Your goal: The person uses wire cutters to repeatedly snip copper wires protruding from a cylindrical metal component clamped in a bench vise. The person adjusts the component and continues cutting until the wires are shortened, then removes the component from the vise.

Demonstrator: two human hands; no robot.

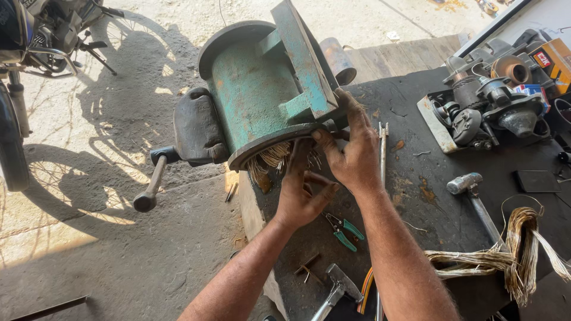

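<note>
Fingers [326, 138] of both our hands pinch copper windings [275, 157] inside the teal motor housing [256, 89]; sharp wire could cut us.

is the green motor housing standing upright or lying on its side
On its side. The green motor housing lies with its round open end facing the hands, wires spilling out; its flat base plate points sideways.

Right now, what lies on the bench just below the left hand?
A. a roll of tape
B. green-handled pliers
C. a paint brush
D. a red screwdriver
B: the green-handled pliers lie on the dark bench just below the left hand.
</note>
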